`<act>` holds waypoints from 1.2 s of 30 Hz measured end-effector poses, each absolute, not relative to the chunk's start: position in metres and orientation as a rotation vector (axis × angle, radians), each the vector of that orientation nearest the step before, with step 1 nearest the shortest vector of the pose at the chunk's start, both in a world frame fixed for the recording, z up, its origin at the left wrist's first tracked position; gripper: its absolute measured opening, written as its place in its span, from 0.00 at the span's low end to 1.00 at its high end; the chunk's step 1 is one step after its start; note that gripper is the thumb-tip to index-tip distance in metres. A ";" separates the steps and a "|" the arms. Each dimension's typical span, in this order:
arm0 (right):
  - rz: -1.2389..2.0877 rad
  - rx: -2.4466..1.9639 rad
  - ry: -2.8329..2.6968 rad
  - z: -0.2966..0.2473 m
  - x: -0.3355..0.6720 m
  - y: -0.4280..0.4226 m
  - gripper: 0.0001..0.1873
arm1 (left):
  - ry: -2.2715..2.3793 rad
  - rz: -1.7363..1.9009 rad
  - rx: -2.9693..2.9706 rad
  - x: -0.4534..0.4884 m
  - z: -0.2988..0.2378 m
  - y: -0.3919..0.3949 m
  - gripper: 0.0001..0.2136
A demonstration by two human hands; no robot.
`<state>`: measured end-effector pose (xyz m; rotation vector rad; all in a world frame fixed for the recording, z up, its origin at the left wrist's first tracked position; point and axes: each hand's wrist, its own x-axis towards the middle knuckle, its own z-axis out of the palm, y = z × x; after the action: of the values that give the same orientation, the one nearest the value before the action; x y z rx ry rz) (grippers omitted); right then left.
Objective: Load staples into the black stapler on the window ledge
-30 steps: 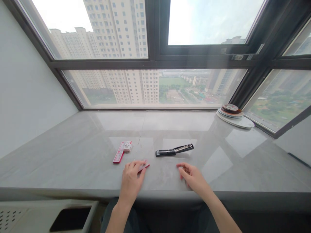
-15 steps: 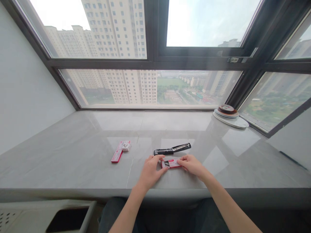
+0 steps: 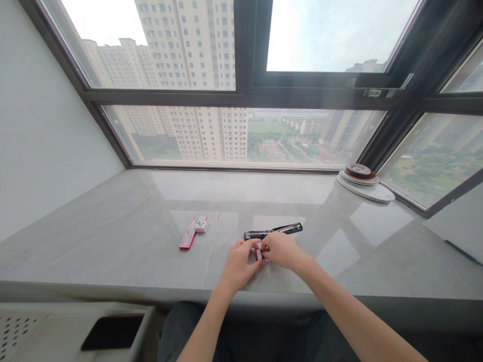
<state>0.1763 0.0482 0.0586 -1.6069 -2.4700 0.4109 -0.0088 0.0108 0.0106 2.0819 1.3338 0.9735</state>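
The stapler (image 3: 260, 234) is already lying open on the worktop (image 3: 143, 241); just in front, the fingers of the left hand (image 3: 238, 261) are gripping a red-and-white box (image 3: 258, 254). Those of the right hand (image 3: 282, 249) are curling at it, hiding their hold and whether anything is out; the other boxes (image 3: 187, 240) are lying untouched.

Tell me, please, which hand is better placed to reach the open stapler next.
Probably the right hand: it overlaps the stapler in this view. The left hand sits lower, curled around the small box.
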 end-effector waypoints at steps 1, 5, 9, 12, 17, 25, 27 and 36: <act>0.416 -1.590 -2.482 0.058 0.175 0.050 0.03 | 1.337 0.970 2.080 -0.009 0.011 0.010 0.27; 0.481 -1.495 -2.453 0.058 0.188 0.048 0.02 | 1.351 0.958 2.066 -0.010 0.012 0.009 0.25; 0.692 -1.337 -2.250 0.053 0.221 0.037 0.05 | 1.344 0.964 2.062 -0.009 0.010 0.010 0.26; 0.718 -1.355 -2.173 0.044 0.245 0.029 0.08 | 1.330 0.988 2.085 -0.010 0.011 0.009 0.26; 0.677 -1.431 -2.117 0.032 0.262 0.023 0.18 | 1.461 1.048 2.041 -0.009 0.012 0.009 0.14; 0.735 -1.417 -2.172 0.035 0.241 0.016 0.19 | 1.441 0.980 2.001 0.010 0.008 0.004 0.07; 0.727 -1.406 -2.161 0.037 0.235 0.015 0.21 | 1.455 0.994 1.997 0.004 0.008 0.007 0.08; 0.707 -1.299 -2.209 0.042 0.210 0.025 0.10 | 1.699 0.920 2.109 -0.025 0.010 0.062 0.16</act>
<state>0.2098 0.0248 0.0420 -1.2993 -2.2089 0.7069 -0.0253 0.0623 0.0105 2.1086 1.6988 0.9204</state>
